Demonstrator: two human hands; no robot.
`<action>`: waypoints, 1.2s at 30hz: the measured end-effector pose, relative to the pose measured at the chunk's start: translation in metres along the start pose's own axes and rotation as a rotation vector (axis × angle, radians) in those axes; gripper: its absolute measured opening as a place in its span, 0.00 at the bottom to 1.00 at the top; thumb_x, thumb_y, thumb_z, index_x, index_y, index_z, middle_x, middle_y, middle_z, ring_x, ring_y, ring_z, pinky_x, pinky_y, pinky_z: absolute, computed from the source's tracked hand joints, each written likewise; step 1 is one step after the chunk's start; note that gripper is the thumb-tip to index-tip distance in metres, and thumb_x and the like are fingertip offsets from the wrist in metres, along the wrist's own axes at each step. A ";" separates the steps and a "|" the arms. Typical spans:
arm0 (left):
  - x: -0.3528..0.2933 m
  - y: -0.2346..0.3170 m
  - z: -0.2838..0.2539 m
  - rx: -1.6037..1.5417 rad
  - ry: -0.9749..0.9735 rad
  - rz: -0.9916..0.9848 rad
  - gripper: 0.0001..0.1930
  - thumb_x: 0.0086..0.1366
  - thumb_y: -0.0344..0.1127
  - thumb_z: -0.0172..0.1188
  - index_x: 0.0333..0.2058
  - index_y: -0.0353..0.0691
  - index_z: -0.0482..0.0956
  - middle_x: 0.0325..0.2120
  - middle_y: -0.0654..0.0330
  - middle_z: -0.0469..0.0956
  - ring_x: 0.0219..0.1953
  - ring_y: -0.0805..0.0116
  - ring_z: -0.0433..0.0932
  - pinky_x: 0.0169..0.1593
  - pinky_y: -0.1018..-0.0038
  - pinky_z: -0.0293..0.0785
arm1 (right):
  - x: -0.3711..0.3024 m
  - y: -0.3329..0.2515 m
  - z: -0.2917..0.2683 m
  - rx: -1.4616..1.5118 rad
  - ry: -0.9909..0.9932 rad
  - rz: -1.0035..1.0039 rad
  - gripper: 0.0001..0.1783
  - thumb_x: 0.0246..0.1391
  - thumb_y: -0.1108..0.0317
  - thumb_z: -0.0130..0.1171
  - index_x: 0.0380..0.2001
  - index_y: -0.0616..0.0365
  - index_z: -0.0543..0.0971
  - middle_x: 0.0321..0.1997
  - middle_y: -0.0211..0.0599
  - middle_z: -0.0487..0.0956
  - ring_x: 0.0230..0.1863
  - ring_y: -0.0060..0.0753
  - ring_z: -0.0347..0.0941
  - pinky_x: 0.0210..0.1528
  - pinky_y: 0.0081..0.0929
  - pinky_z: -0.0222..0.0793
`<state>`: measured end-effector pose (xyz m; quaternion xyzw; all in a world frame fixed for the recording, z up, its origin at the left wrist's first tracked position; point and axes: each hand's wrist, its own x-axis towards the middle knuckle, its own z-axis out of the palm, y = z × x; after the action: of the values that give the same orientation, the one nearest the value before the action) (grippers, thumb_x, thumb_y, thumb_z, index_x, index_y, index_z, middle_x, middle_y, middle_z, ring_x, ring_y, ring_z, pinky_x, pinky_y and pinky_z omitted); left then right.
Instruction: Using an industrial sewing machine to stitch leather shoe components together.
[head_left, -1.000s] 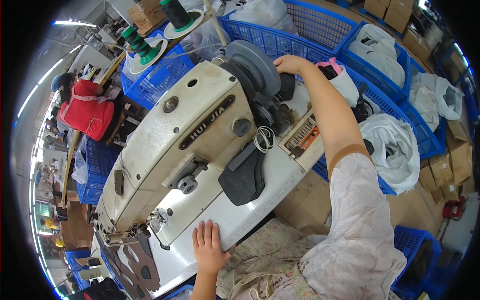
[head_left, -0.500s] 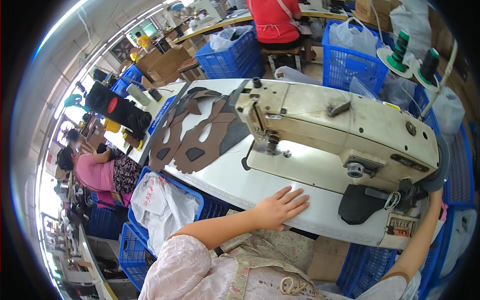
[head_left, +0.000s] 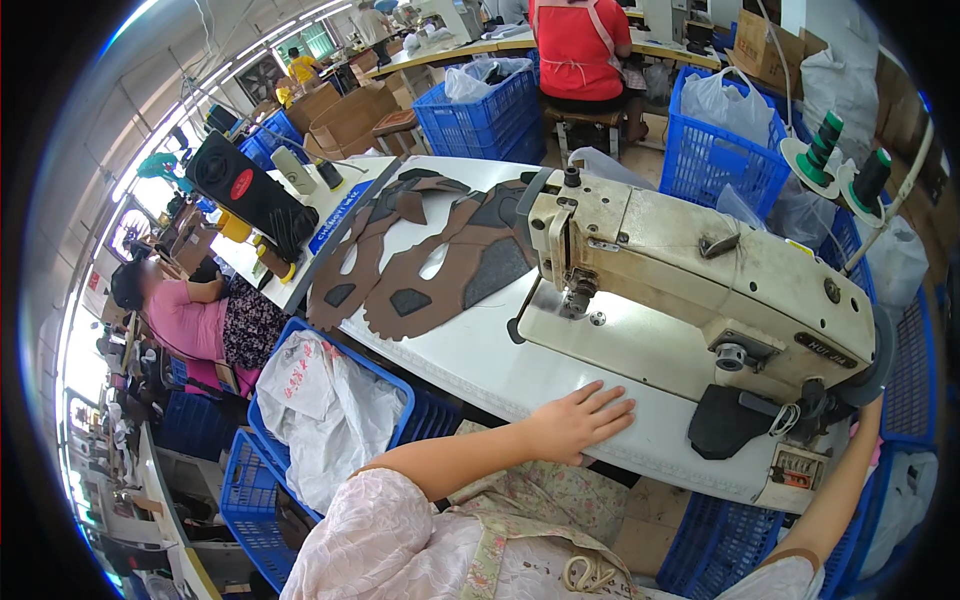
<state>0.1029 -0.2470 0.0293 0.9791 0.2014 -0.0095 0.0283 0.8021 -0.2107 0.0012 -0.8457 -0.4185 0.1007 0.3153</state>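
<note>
Sewing machine (head_left: 640,240), on white table (head_left: 455,368): heavy, rigid, I judge; handwheel (head_left: 884,352) rim best hold. My left hand (head_left: 580,422) flat on table, empty; right hand (head_left: 871,410) mostly hidden, grip untellable.

So the cream-painted metal sewing machine with a long boxy arm (head_left: 680,260) stood upright on a glossy white flat tabletop (head_left: 450,372), needle head (head_left: 556,235) over to the left. Paint looked pretty grubby, dark smudges on top. Its round grey handwheel (head_left: 883,352) stood on edge at the right end. Tabletop was kinda shiny, with faint markings along the near edge.
</note>
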 end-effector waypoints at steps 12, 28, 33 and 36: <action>-0.003 0.000 0.003 -0.016 0.068 0.013 0.58 0.36 0.48 0.74 0.66 0.36 0.56 0.67 0.52 0.56 0.70 0.52 0.54 0.70 0.54 0.53 | 0.006 0.023 -0.040 0.222 0.108 0.019 0.22 0.57 0.69 0.57 0.54 0.63 0.75 0.53 0.47 0.79 0.53 0.38 0.75 0.54 0.30 0.70; -0.079 -0.077 -0.006 -0.444 0.832 -0.113 0.14 0.42 0.25 0.63 0.33 0.42 0.79 0.35 0.57 0.82 0.41 0.54 0.80 0.45 0.62 0.76 | -0.218 0.045 -0.179 -0.007 0.395 -0.066 0.24 0.62 0.65 0.58 0.60 0.58 0.73 0.61 0.41 0.74 0.61 0.35 0.69 0.63 0.29 0.60; -0.102 -0.198 -0.035 -0.243 0.888 -0.545 0.07 0.56 0.27 0.61 0.35 0.40 0.81 0.40 0.55 0.81 0.48 0.54 0.77 0.52 0.63 0.73 | -0.317 0.045 -0.177 0.231 0.470 0.085 0.25 0.62 0.64 0.58 0.61 0.59 0.73 0.64 0.44 0.71 0.64 0.36 0.65 0.66 0.28 0.56; -0.077 -0.269 -0.050 -0.089 0.810 -0.499 0.14 0.54 0.26 0.57 0.40 0.39 0.82 0.46 0.53 0.79 0.52 0.51 0.75 0.55 0.61 0.72 | -0.351 0.038 -0.164 0.243 0.478 0.089 0.25 0.62 0.64 0.57 0.61 0.59 0.72 0.65 0.46 0.70 0.65 0.37 0.65 0.67 0.29 0.55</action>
<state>-0.0736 -0.0271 0.0671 0.8236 0.4254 0.3749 -0.0135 0.6773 -0.5721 0.0726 -0.8191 -0.2795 -0.0384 0.4995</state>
